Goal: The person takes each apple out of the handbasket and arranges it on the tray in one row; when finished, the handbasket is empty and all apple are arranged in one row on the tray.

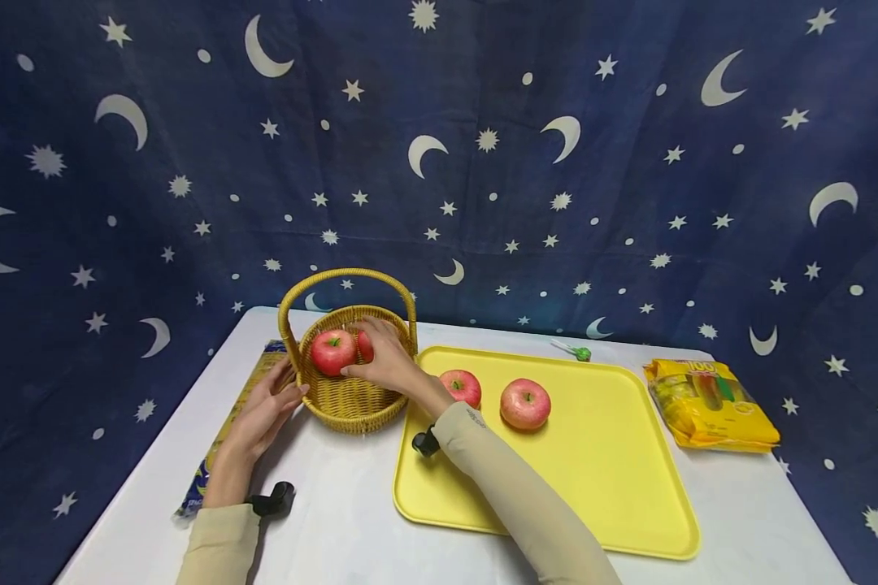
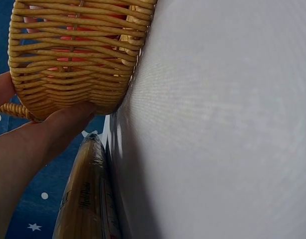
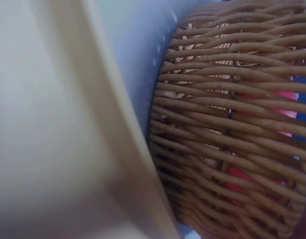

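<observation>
A yellow-brown wicker basket (image 1: 354, 410) with a tall arched handle stands left of the tray. Inside it lies a red apple (image 1: 332, 353). My right hand (image 1: 384, 357) reaches over the basket's right rim and holds a second apple (image 1: 365, 347) inside, fingers above and thumb below, covering part of it. My left hand (image 1: 263, 410) rests against the basket's outer left side, fingers and thumb spread along the wicker near the handle's base. In the left wrist view, this hand (image 2: 53, 129) touches the weave. Red shows through the wicker basket (image 3: 232, 119) in the right wrist view.
Two more apples, one (image 1: 461, 387) partly behind my right forearm and another (image 1: 525, 405), sit on the yellow tray (image 1: 600, 479). A spaghetti pack (image 1: 223, 435) lies left of the basket. A green lollipop (image 1: 581, 353) and a yellow packet (image 1: 713, 406) lie behind and right of the tray.
</observation>
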Demonstrator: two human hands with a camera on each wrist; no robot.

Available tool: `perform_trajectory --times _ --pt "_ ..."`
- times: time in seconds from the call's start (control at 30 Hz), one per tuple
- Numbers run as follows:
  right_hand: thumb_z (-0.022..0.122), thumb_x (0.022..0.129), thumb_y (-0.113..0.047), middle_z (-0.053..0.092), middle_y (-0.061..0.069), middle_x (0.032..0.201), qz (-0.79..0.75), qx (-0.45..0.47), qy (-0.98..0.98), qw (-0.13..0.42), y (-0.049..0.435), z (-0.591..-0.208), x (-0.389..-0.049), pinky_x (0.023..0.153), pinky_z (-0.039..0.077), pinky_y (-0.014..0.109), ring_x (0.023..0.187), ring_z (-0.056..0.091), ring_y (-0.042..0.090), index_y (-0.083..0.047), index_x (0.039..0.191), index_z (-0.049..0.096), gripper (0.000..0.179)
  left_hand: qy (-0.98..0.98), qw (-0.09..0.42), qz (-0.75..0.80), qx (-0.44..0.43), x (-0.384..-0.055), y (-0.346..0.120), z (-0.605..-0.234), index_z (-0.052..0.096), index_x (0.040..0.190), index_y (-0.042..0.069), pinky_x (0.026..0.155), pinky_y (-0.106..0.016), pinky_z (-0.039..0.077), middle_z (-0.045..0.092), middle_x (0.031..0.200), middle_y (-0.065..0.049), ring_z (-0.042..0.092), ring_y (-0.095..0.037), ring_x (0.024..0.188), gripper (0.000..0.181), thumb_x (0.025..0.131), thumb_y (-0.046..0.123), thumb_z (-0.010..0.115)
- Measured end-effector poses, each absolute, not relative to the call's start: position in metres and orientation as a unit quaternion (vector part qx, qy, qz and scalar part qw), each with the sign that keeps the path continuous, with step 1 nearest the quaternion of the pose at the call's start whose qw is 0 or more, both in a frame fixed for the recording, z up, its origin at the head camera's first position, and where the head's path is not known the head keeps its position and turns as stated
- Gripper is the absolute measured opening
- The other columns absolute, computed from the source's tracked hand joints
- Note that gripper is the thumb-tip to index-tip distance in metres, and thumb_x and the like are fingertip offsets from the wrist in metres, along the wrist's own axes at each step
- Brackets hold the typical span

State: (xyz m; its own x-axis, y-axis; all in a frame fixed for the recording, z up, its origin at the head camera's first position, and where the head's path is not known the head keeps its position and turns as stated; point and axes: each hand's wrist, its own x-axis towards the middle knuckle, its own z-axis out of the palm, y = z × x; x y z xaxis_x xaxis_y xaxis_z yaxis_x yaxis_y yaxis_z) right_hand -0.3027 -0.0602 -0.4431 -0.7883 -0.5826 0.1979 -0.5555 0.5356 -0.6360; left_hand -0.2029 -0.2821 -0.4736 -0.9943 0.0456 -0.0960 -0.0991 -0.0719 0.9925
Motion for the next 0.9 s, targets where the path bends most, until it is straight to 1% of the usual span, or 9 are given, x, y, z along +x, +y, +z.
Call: perform_trajectory --times 0.17,0.4,0.53,0.7,0.8,0.9 --pt "0.084 0.085 -0.028 0.038 0.016 0.162 -0.339 -0.313 0.887 0.019 -0.066 -0.444 -0.308 0.125 0.025 0.049 0.152 0.031 0.031 -0.009 0.150 0.048 0.077 0.677 0.052 0.734 -0.015 -0.204 -0.281 -0.474 -0.002 0.166 0.006 0.097 -0.008 0.044 0.004 0.172 -0.020 0.011 -0.037 0.158 0.081 0.103 0.001 0.050" --pt "0.084 0.085 -0.023 0.042 0.014 0.160 -0.315 -0.306 0.898 0.025 -0.064 -0.445 -0.313 0.124 0.027 0.050 0.149 0.032 0.032 -0.010 0.147 0.053 0.071 0.681 0.052 0.730 -0.017 -0.204 -0.282 -0.475 -0.001 0.166 0.006 0.097 -0.008 0.044 0.005 0.172 -0.019 0.016 -0.037 0.156 0.082 0.103 0.001 0.051" --pt "0.084 0.085 -0.021 0.044 0.012 0.159 -0.297 -0.306 0.904 0.023 -0.062 -0.446 -0.317 0.123 0.027 0.049 0.148 0.033 0.032 -0.010 0.145 0.055 0.068 0.681 0.050 0.731 -0.016 -0.202 -0.284 -0.474 -0.002 0.166 0.006 0.098 -0.008 0.044 0.005 0.172 -0.019 0.016 -0.037 0.156 0.081 0.103 0.000 0.049" --pt "0.083 0.084 -0.017 0.045 0.013 0.157 -0.288 -0.308 0.907 0.012 -0.059 -0.448 -0.321 0.120 0.032 0.049 0.147 0.032 0.033 -0.010 0.142 0.056 0.064 0.682 0.051 0.729 -0.019 -0.202 -0.284 -0.473 -0.001 0.166 0.007 0.099 -0.009 0.043 0.005 0.172 -0.019 0.014 -0.037 0.157 0.081 0.103 0.001 0.050" --pt "0.081 0.085 -0.015 0.042 0.014 0.158 -0.285 -0.303 0.909 0.021 -0.059 -0.449 -0.322 0.119 0.035 0.049 0.148 0.030 0.034 -0.011 0.142 0.056 0.062 0.679 0.051 0.732 -0.025 -0.202 -0.283 -0.474 0.000 0.166 0.007 0.098 -0.009 0.044 0.006 0.172 -0.019 0.015 -0.037 0.157 0.082 0.103 0.002 0.052" --pt "0.080 0.087 -0.013 0.041 0.014 0.158 -0.285 -0.302 0.909 0.028 -0.061 -0.449 -0.322 0.119 0.035 0.049 0.148 0.028 0.034 -0.011 0.142 0.056 0.061 0.675 0.047 0.736 -0.025 -0.201 -0.284 -0.474 0.000 0.166 0.006 0.097 -0.008 0.044 0.005 0.172 -0.020 0.014 -0.037 0.157 0.082 0.102 0.001 0.052"
